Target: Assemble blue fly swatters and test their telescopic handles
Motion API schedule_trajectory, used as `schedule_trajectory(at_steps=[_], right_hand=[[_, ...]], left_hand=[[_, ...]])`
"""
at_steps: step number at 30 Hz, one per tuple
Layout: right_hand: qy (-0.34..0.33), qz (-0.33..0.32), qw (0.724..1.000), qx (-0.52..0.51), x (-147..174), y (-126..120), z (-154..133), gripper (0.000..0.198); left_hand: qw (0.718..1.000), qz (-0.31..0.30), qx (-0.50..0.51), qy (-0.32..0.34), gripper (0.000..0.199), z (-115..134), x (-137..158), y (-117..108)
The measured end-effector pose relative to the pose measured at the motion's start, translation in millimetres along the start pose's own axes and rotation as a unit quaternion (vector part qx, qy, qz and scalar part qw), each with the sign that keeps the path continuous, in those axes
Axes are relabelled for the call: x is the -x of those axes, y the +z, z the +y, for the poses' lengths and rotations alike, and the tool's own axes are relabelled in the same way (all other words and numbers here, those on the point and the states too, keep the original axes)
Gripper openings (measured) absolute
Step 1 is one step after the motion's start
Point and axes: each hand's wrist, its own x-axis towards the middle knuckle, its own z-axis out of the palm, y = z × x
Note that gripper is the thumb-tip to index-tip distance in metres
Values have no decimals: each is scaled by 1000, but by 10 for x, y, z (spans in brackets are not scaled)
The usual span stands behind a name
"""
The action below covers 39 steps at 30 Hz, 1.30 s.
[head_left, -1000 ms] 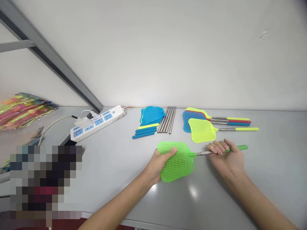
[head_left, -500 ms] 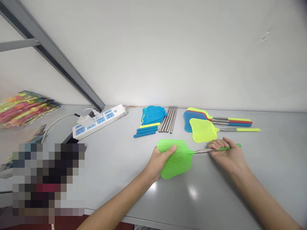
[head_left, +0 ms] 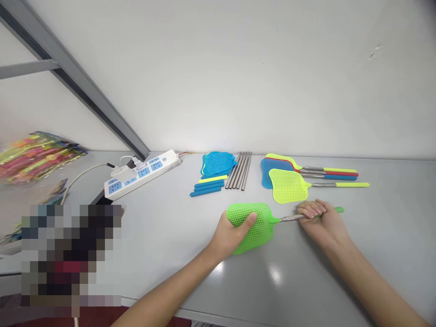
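A green fly swatter (head_left: 260, 225) is held level above the grey table, its mesh head to the left. My left hand (head_left: 231, 234) grips that head, thumb on top and fingers hidden beneath. My right hand (head_left: 322, 220) is closed around the swatter's handle, where the metal rod meets the green grip; the grip's end sticks out at the right. Just beyond lies a yellow fly swatter (head_left: 289, 186). Behind it, a blue swatter (head_left: 269, 172) overlaps others with red and yellow parts.
Blue swatter heads (head_left: 218, 163) are stacked near the wall, beside several metal rods (head_left: 242, 170). Loose blue grips (head_left: 206, 190) and a yellow one (head_left: 213, 179) lie in front. A power strip (head_left: 143, 175) with plugs stands left, and bagged colourful goods (head_left: 37, 156) lie at far left.
The fingers of my right hand have curled tighter around the handle. My left hand and the swatter head have shifted slightly to the right.
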Motion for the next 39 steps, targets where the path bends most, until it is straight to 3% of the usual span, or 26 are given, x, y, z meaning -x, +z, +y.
schedule_trajectory(at_steps=[7, 12, 17, 21, 25, 29, 32, 39], right_hand=[[4, 3, 1000, -4, 3, 8, -8, 30], [14, 2, 1000, -3, 12, 19, -18, 30], [25, 8, 999, 21, 3, 63, -12, 27], [44, -2, 995, 86, -15, 82, 16, 20], [73, -51, 986, 140, -5, 74, 52, 15], [90, -85, 972, 200, 19, 69, 89, 12], [91, -87, 967, 223, 21, 69, 107, 11], [94, -80, 965, 230, 0, 50, 115, 9]], left_hand=[[999, -27, -34, 8, 29, -5, 22, 6], [991, -49, -115, 56, 29, 64, 56, -16], [965, -41, -230, 114, 29, 197, 23, -112], [945, -42, -257, 199, 22, 253, -34, -213], [913, -48, -313, 257, 25, 225, -68, -271], [888, -97, -374, 251, 26, 190, -58, -261], [884, -122, -387, 233, 35, 178, -46, -246], [894, -89, -377, 224, 44, 163, -70, -259]])
